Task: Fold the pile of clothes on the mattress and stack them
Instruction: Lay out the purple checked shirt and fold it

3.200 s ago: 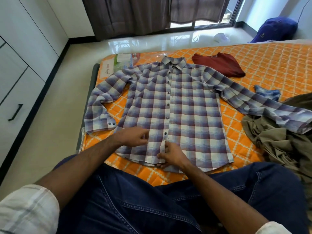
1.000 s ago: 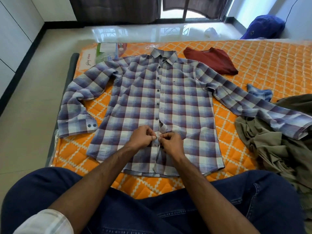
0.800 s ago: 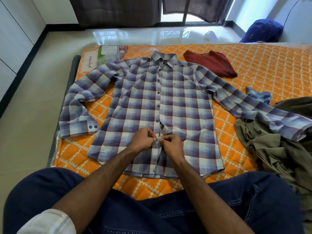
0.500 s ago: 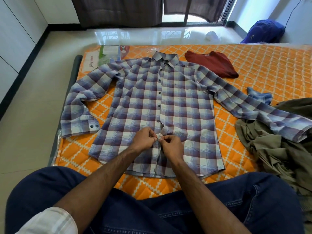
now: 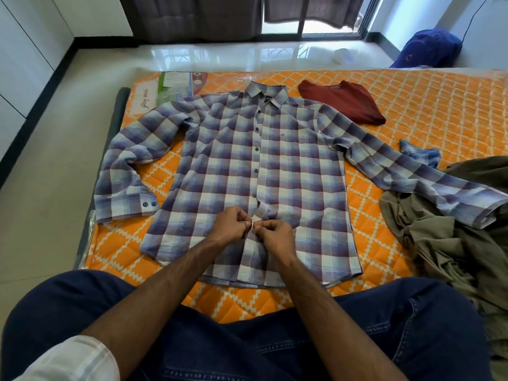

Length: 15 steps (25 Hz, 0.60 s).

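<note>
From the head view, a plaid shirt [image 5: 275, 166] lies flat on an orange quilted mattress [image 5: 439, 105] on a glossy tiled floor [image 5: 49, 188] before dark curtains [image 5: 192, 17], while left hand [image 5: 229, 228] and right hand [image 5: 275, 239] pinch its button placket.

A blue-and-white plaid shirt [image 5: 275, 166] lies flat, sleeves spread, on the orange mattress [image 5: 428, 111] beside crumpled olive clothes [image 5: 445, 243].

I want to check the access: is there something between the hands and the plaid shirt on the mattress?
Nothing visible stands between them. The left hand and the right hand already pinch the front placket of the plaid shirt near its lower buttons. The olive garment lies off to the right, under one sleeve.
</note>
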Each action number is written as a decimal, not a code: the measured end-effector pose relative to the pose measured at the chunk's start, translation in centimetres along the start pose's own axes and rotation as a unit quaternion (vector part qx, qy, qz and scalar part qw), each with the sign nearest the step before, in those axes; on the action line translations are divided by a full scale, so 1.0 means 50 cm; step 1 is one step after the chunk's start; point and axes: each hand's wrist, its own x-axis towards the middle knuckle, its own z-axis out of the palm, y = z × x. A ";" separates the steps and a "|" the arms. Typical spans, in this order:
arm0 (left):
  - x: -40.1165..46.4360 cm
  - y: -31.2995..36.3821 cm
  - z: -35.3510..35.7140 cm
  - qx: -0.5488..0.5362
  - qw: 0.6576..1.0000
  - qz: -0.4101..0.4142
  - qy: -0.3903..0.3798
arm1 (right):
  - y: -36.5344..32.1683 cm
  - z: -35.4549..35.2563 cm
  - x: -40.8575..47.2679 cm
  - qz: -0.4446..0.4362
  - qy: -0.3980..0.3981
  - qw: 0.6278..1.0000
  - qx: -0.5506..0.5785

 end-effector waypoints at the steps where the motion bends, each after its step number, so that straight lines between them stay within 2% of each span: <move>1: 0.003 0.001 -0.002 -0.025 1.000 -0.009 -0.008 | 0.000 0.000 0.002 -0.005 -0.001 1.000 -0.021; 3: 0.002 0.004 -0.005 -0.060 0.997 -0.022 -0.031 | -0.002 0.003 0.001 -0.014 0.005 0.999 -0.048; 7: 0.002 -0.004 0.004 0.004 1.000 0.005 0.000 | 0.002 0.007 0.000 -0.022 0.019 0.998 -0.059; 10: 0.004 -0.014 0.014 0.033 0.999 0.013 0.012 | 0.003 -0.002 0.003 -0.022 0.001 0.998 -0.064; 15: -0.003 -0.018 0.020 0.047 0.998 0.036 0.017 | -0.002 -0.007 0.013 0.018 -0.015 0.999 -0.041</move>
